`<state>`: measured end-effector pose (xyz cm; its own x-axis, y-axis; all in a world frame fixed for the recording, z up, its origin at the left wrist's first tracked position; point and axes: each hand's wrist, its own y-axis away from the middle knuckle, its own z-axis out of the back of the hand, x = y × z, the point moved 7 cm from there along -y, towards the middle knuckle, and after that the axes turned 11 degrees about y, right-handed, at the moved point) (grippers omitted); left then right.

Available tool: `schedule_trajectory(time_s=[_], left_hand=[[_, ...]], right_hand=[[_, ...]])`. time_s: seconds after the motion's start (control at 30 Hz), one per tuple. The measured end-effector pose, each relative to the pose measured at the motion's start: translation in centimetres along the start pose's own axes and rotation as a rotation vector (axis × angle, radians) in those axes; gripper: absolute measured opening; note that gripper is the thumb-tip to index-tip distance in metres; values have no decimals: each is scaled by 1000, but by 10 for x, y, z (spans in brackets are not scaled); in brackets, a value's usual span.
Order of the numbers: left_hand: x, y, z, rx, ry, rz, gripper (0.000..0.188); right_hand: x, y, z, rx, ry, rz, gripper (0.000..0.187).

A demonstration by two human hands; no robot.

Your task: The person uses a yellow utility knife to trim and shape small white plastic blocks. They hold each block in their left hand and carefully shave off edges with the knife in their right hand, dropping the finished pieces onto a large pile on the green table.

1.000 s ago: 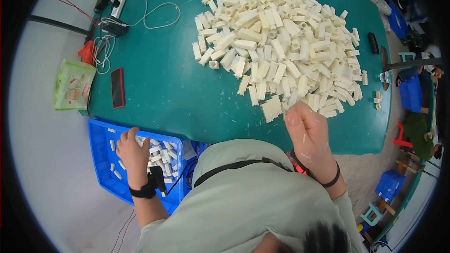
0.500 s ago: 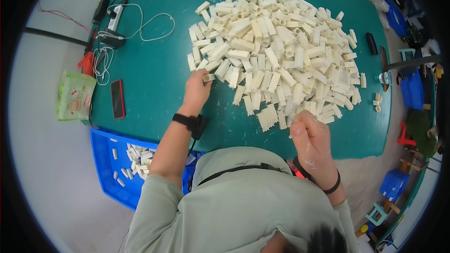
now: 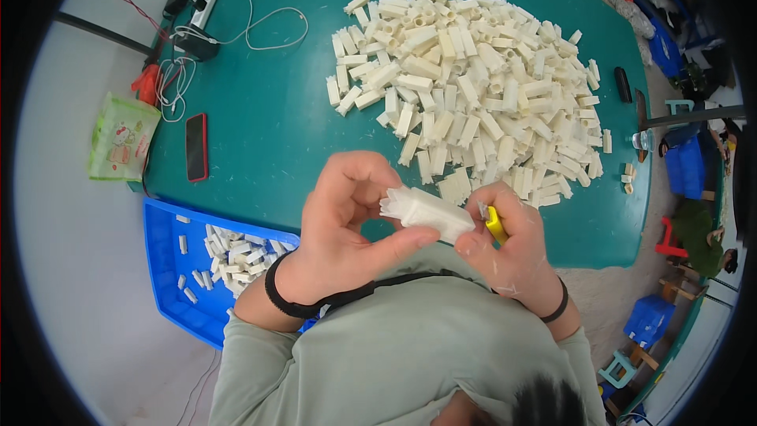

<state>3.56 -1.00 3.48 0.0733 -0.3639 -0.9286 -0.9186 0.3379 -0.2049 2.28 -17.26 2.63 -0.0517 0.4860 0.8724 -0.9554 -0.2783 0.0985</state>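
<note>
My left hand (image 3: pixel 339 229) grips an off-white hollow plastic piece (image 3: pixel 430 213), its fingers behind and thumb along the near side. Jagged teeth rim the piece's left end. My right hand (image 3: pixel 516 248) is closed around a small yellow-handled cutter (image 3: pixel 495 226), with a grey metal tip showing between the fingers. The right thumb touches the piece's right end. Both hands meet over the near edge of the table, in front of my body. Beyond them spreads a large heap of similar off-white pieces (image 3: pixel 481 79).
The heap covers much of the green table (image 3: pixel 268 110). A blue tray (image 3: pixel 169 288) with several pieces sits at the lower left. Also on the left are a phone (image 3: pixel 196 148), a power strip (image 3: pixel 204 9) with cables and a green bag (image 3: pixel 122 138). A black object (image 3: pixel 623 84) lies far right.
My left hand has come from the heap's left edge to my front, bringing a piece with it. The right hand has turned, and its yellow cutter now shows.
</note>
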Motion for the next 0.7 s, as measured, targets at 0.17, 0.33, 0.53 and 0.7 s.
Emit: schedule_trajectory(time_s=[0.17,0.33,0.53,0.7], left_hand=[[-4,7,-7,22,38,-38,45],[-8,15,-8,-62,64,32,29],[-17,24,-7,-126,56,7,21],[-44,26,-23,-47,-455,-433,26]], right_hand=[[14,12,-3,-19,-53,79,31],[30,22,4,-260,167,299,31],[38,37,14,-432,139,324,29],[45,40,1,-321,214,434,26]])
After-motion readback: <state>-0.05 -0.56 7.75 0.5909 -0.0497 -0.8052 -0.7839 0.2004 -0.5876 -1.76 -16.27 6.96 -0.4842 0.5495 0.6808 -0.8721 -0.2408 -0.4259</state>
